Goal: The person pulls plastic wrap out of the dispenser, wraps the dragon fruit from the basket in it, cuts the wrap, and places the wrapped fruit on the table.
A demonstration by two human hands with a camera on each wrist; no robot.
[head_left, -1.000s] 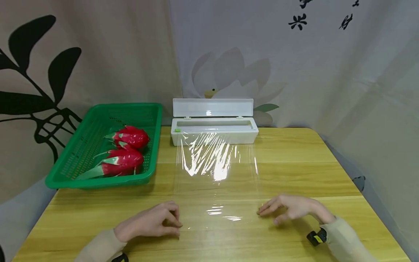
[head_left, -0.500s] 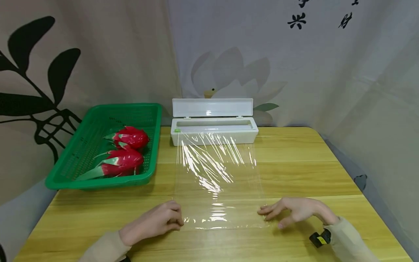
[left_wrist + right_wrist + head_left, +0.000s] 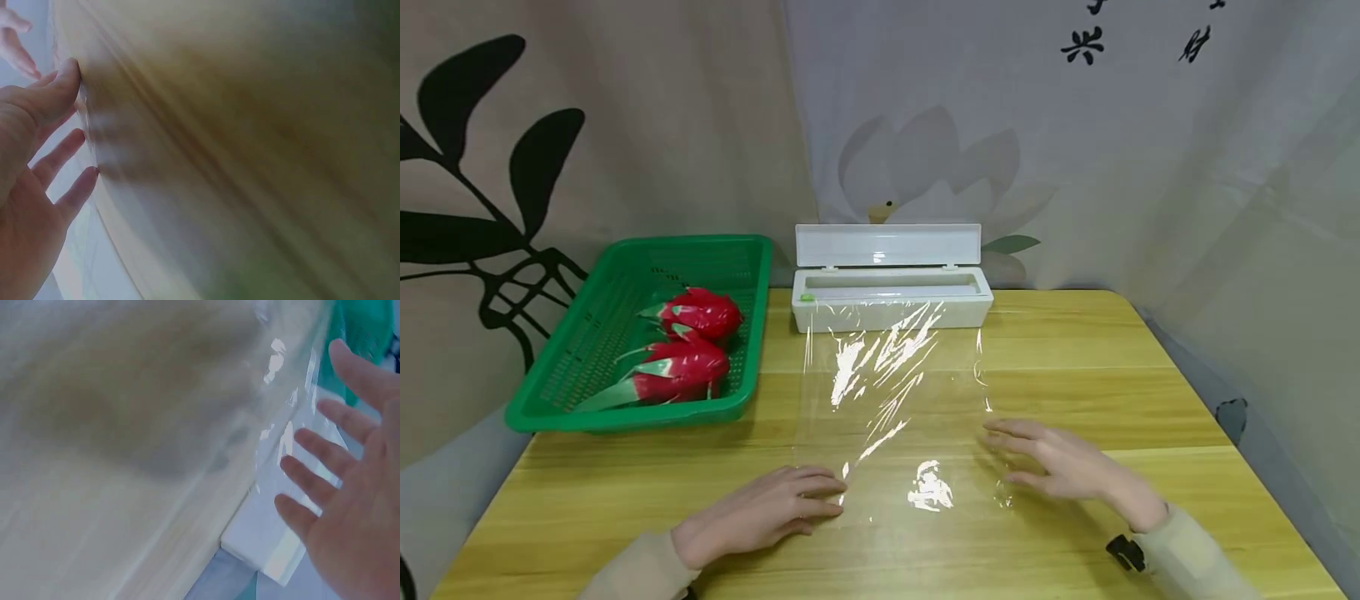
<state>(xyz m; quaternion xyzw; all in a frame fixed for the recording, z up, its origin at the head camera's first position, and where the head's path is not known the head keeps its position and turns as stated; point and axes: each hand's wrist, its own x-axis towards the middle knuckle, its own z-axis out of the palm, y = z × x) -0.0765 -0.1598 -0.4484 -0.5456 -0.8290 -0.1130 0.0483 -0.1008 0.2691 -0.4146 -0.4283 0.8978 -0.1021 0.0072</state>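
A sheet of clear plastic cling film (image 3: 895,408) runs from the white rectangular plastic dispenser box (image 3: 891,300) toward the person and lies over the middle of the yellow wooden table (image 3: 1112,383). The box stands at the far edge of the table with its hinged lid (image 3: 887,245) raised.

The left hand (image 3: 760,515) rests palm down on the table at the near left corner of the film, fingers straight and close together, fingertips touching the film's edge; it grips nothing. The right hand (image 3: 1060,467) is at the near right edge of the film, fingers spread and extended; whether they touch the film cannot be determined.

Both wrist views are motion-blurred.

A green perforated plastic basket (image 3: 587,375) sits at the table's left edge, holding two red dragon fruits (image 3: 688,346).
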